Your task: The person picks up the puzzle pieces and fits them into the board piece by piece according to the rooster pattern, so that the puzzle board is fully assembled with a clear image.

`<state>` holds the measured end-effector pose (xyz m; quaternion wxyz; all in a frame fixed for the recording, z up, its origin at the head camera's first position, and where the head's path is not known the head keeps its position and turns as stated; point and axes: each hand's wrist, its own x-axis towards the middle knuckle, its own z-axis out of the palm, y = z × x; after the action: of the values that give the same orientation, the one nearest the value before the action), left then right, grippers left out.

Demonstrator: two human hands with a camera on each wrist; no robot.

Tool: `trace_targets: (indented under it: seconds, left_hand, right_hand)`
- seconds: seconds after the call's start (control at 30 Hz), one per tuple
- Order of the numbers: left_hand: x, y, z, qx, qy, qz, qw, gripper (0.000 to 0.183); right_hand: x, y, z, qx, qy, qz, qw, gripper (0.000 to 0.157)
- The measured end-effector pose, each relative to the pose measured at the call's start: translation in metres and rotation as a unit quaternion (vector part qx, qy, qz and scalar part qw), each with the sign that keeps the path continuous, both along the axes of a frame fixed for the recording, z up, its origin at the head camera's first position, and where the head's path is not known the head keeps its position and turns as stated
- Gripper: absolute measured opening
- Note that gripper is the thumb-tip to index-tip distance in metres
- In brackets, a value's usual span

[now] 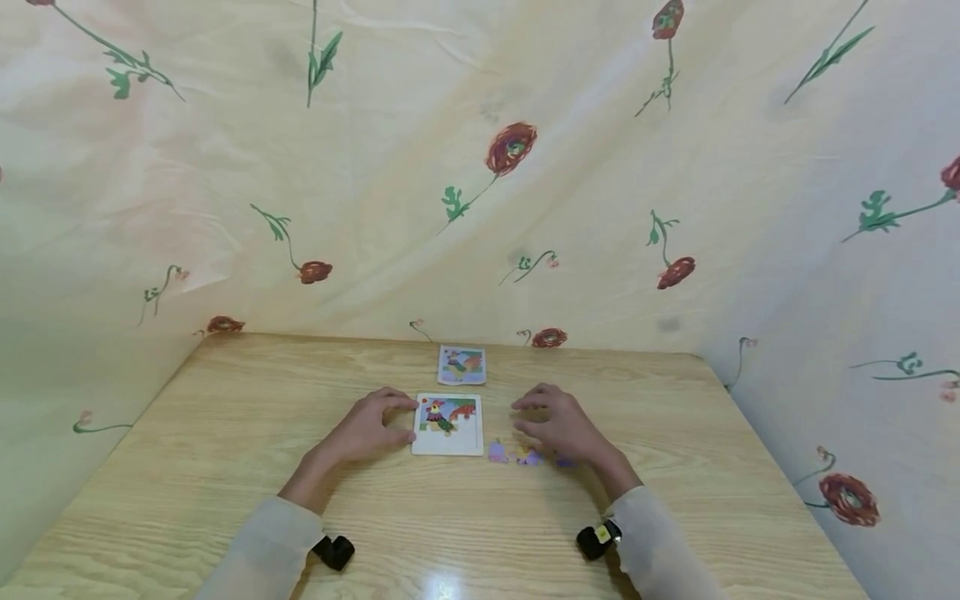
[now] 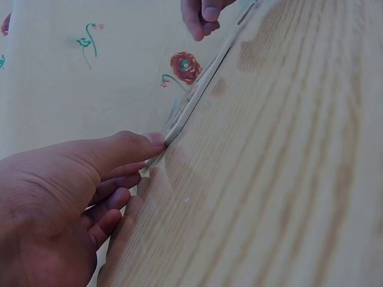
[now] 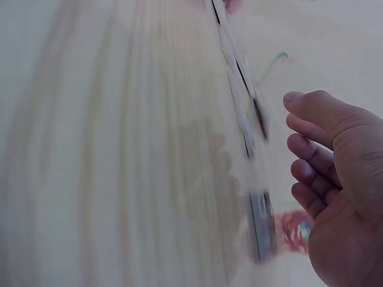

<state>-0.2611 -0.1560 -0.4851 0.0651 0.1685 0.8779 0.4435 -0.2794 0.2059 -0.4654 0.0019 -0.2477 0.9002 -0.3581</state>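
Note:
A white puzzle board [image 1: 468, 443] lies flat on the table, with a partly filled rooster picture in its upper half and bare white below. My left hand [image 1: 367, 429] holds its left edge, forefinger at the upper part and thumb near the lower corner. In the left wrist view the thumb of this hand [image 2: 78, 179] presses on the board's edge [image 2: 179, 122]. To the right of the board my right hand [image 1: 558, 425] hovers with loosely bent fingers and nothing between them. Loose puzzle pieces [image 1: 498, 452] lie below and beside it, some partly hidden by that hand.
Just behind the board lies a picture card [image 1: 462, 378] with a similar rooster. The wooden table [image 1: 300, 367] meets a flower-printed cloth [image 1: 375, 208] at the back and sides. Each wrist wears a small black camera [image 1: 333, 552].

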Motion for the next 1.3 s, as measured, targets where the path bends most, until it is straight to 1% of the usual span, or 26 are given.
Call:
trace_targets:
  seconds: [0.13,0.27,0.53,0.7,1.0,1.3]
  left_hand:
    - [0.0,0.0,0.0,0.0,0.005,-0.005,1.0,0.047]
    - [0.0,0.001,0.0,-0.001,0.008,-0.008,0.9999,0.047]
    - [-0.002,0.0,0.0,-0.003,0.014,-0.011,0.9998,0.047]
    - [-0.002,-0.001,-0.001,-0.005,0.018,-0.008,0.9998,0.046]
    - [-0.002,-0.001,-0.001,-0.006,0.016,-0.007,0.9998,0.046]
    - [-0.003,-0.002,-0.005,0.0,0.011,-0.006,0.9999,0.044]
  right_hand:
    - [0.002,0.02,0.001,0.004,-0.014,-0.027,1.0,0.021]
    - [0.003,0.038,-0.001,0.011,-0.004,-0.044,0.999,0.02]
    - [0.008,0.065,-0.004,0.015,-0.013,-0.072,0.997,0.021]
    - [0.007,0.071,-0.005,0.02,-0.016,-0.071,0.997,0.021]
    - [0.005,0.073,-0.008,0.034,-0.032,-0.062,0.997,0.021]
    - [0.003,0.073,-0.01,0.04,-0.023,-0.05,0.998,0.018]
